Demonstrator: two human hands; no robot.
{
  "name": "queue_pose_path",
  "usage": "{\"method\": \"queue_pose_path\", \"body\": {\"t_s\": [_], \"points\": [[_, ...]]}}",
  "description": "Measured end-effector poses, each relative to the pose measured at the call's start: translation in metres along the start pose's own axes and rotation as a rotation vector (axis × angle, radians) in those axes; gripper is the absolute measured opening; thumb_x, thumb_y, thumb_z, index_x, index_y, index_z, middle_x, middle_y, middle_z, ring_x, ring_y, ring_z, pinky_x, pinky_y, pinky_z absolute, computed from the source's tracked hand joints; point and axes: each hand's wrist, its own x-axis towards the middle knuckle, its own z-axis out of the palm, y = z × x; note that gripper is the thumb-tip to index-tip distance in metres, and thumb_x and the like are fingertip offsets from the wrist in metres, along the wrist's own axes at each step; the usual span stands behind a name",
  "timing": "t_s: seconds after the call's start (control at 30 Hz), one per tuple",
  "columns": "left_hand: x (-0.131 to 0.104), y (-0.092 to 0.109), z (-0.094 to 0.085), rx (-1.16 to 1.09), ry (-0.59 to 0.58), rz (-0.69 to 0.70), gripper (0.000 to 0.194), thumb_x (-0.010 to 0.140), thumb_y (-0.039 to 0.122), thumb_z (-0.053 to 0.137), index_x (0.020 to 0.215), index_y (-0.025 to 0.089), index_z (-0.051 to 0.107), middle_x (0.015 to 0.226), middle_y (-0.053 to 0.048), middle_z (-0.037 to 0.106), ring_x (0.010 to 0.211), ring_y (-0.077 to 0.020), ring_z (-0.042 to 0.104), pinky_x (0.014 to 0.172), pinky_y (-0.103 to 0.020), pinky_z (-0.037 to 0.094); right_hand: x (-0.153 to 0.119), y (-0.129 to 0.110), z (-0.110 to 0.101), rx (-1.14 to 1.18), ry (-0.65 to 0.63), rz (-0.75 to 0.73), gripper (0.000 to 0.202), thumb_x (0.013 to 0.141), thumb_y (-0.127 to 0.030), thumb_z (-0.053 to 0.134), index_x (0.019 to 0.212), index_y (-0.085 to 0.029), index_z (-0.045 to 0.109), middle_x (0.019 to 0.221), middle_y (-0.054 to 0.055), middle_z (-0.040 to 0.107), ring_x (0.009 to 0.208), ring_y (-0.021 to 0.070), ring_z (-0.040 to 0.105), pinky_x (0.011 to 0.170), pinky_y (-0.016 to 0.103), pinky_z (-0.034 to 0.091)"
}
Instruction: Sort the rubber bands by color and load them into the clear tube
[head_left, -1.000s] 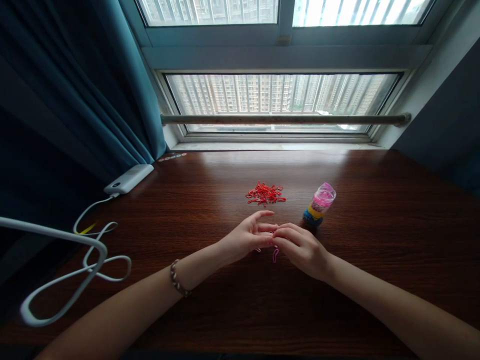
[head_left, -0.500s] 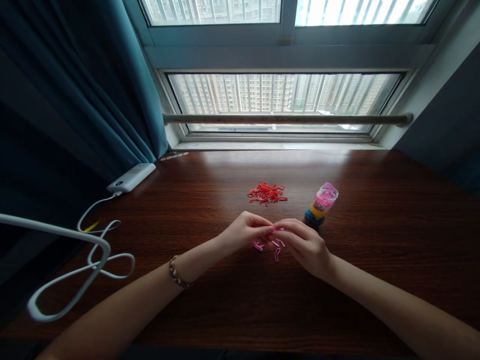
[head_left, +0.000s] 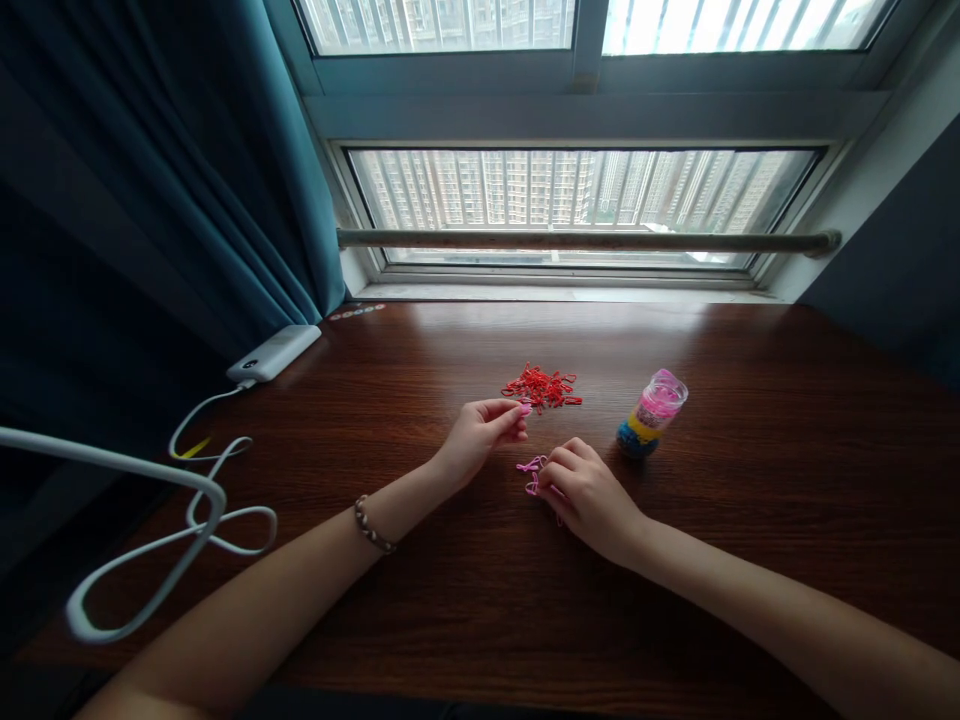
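Observation:
My left hand is raised slightly, with thumb and fingers pinched on a small pink clip near the red pile. It looks like a paper clip, though its exact shape is too small to make out. Lower and to the right, my right hand reaches down to a few loose pink clips on the table. Its fingertips are closed at the edge of that group, and what lies between them is hidden. Just beyond both hands is a pile of red clips.
A clear jar with pink, yellow and blue layers stands right of the red pile. On the left, a white power strip trails a looped white cable over the brown table. A curtain hangs beside the window.
My hands, together before, have come apart. The left has moved up toward the red pile carrying a pink clip; the right has dropped onto the loose pink clips. The view has shifted slightly.

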Motion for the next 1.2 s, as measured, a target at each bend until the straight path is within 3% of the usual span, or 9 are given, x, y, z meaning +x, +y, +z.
{"method": "queue_pose_path", "body": {"t_s": [0.17,0.37,0.53,0.67,0.87,1.03,1.2], "points": [[-0.001,-0.004,0.003,0.046,-0.008,0.013,0.025,0.068,0.032,0.066,0.08,0.01,0.065,0.068,-0.002,0.06,0.063,-0.0098,0.054,0.064,-0.025,0.047,0.003,0.002,-0.016,0.014,-0.029,0.02,0.011,0.083,-0.02,0.047,0.076,-0.017,0.055,0.079,0.005,0.056,0.08,0.0178,0.044,0.074,0.031,0.04],[-0.003,-0.005,0.004,0.069,-0.018,0.025,0.025,0.068,0.032,0.065,0.08,0.01,0.065,0.068,-0.003,0.059,0.063,-0.0097,0.054,0.063,-0.024,0.046,0.002,-0.003,-0.001,-0.11,-0.067,0.051,0.019,0.079,-0.036,0.055,0.082,-0.017,0.056,0.083,0.006,0.057,0.082,0.0202,0.044,0.076,0.034,0.038],[-0.003,-0.005,0.004,0.079,-0.028,0.026,0.024,0.069,0.031,0.065,0.08,0.01,0.064,0.067,-0.003,0.059,0.063,-0.0098,0.054,0.062,-0.024,0.046,0.003,-0.003,0.009,-0.197,-0.103,-0.009,0.017,0.087,-0.019,0.04,0.08,-0.016,0.055,0.081,0.005,0.058,0.08,0.0179,0.043,0.077,0.032,0.037],[-0.003,-0.004,0.004,0.083,-0.035,0.034,0.024,0.07,0.03,0.064,0.081,0.009,0.064,0.067,-0.003,0.059,0.062,-0.0095,0.054,0.062,-0.024,0.046,0.004,0.001,0.001,-0.144,-0.091,-0.048,0.015,0.085,-0.015,0.041,0.08,-0.016,0.055,0.08,0.006,0.059,0.08,0.0178,0.043,0.075,0.031,0.037],[-0.004,-0.003,0.004,0.096,-0.034,0.044,0.026,0.069,0.032,0.064,0.081,0.009,0.064,0.067,-0.002,0.059,0.061,-0.0097,0.055,0.062,-0.025,0.047,0.004,0.014,-0.016,0.056,-0.051,0.028,0.003,0.08,-0.019,0.054,0.081,-0.017,0.056,0.077,0.003,0.062,0.076,0.0162,0.046,0.07,0.028,0.038],[-0.004,-0.002,0.004,0.105,-0.031,0.037,0.026,0.069,0.033,0.064,0.08,0.009,0.064,0.066,-0.002,0.059,0.06,-0.0096,0.055,0.062,-0.025,0.047,0.002,0.018,-0.014,0.034,-0.119,0.052,0.012,0.079,-0.027,0.056,0.071,-0.018,0.059,0.073,0.003,0.061,0.073,0.0161,0.046,0.07,0.029,0.038],[-0.004,-0.002,0.004,0.122,-0.033,0.045,0.026,0.069,0.033,0.064,0.08,0.009,0.063,0.066,-0.003,0.059,0.06,-0.0101,0.054,0.062,-0.025,0.048,0.001,0.014,-0.008,-0.032,-0.097,0.095,0.014,0.08,-0.027,0.054,0.071,-0.018,0.06,0.077,0.006,0.056,0.08,0.0185,0.044,0.07,0.029,0.039]]}}
